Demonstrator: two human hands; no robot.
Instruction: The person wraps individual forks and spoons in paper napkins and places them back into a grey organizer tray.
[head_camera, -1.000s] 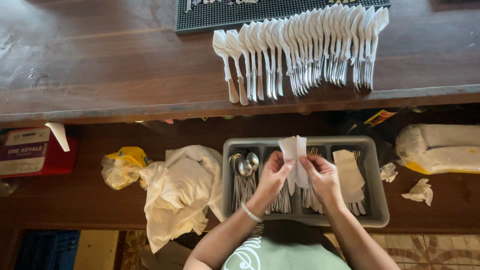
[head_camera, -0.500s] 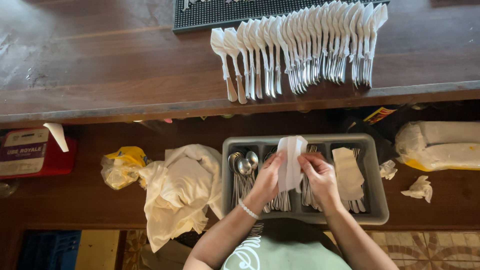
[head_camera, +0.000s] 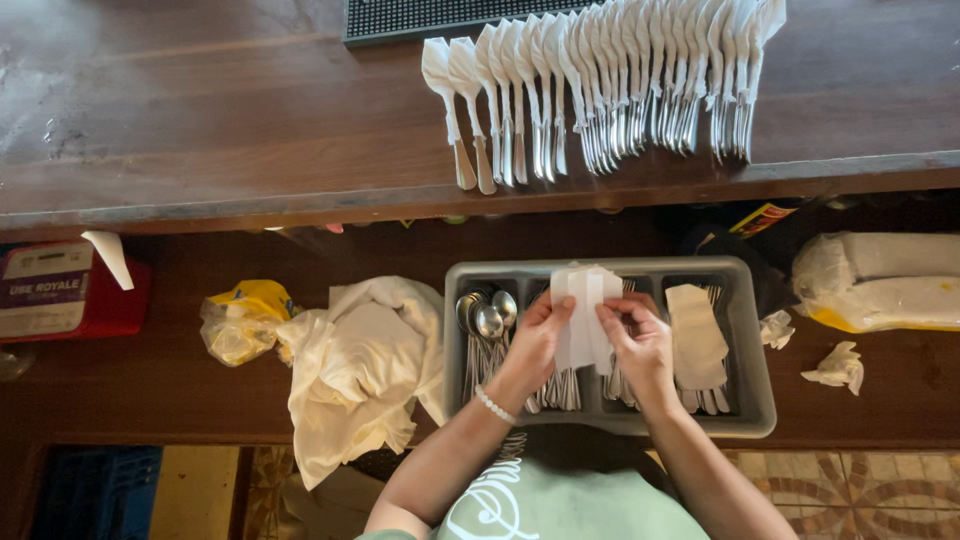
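Left hand and right hand both pinching a white napkin, fingers closed on its side edges. Napkin held flat over the grey cutlery tray on the lower shelf, above spoons. Napkin-wrapped cutlery row on tabletop. Crumpled cloth just left of tray.

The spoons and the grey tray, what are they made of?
The spoons look like shiny polished metal: their bowls glint with bright reflections. The grey tray looks like matte plastic, with a dull, even surface, moulded dividers and rounded corners, though that is only a guess from its look.
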